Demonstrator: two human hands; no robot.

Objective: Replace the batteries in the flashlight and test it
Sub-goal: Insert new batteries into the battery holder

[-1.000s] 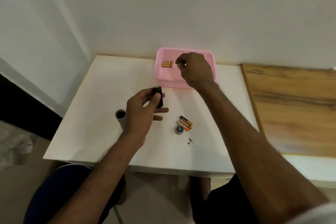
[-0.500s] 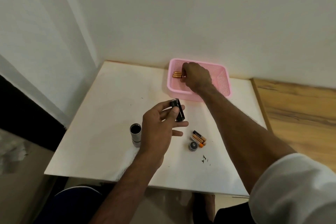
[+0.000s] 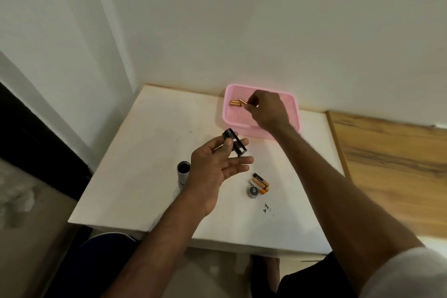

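right hand (image 3: 266,111) lifted, pinching battery (image 3: 242,102) inside basket (image 3: 238,128) rim | left hand (image 3: 212,167) grips holder (image 3: 238,144)

Silver flashlight body (image 3: 183,174) upright, uncapped; gold batteries (image 3: 235,103) in pink basket (image 3: 294,116)

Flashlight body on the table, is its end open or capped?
Open: the flashlight body shows a dark hollow mouth, and a round cap lies apart beside loose batteries.

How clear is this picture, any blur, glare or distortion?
Head view: wide-angle distortion bends the wall corner and splays the table; focus is soft, so labels on the loose batteries are unreadable; light is dim and even, no glare, shadows faint.
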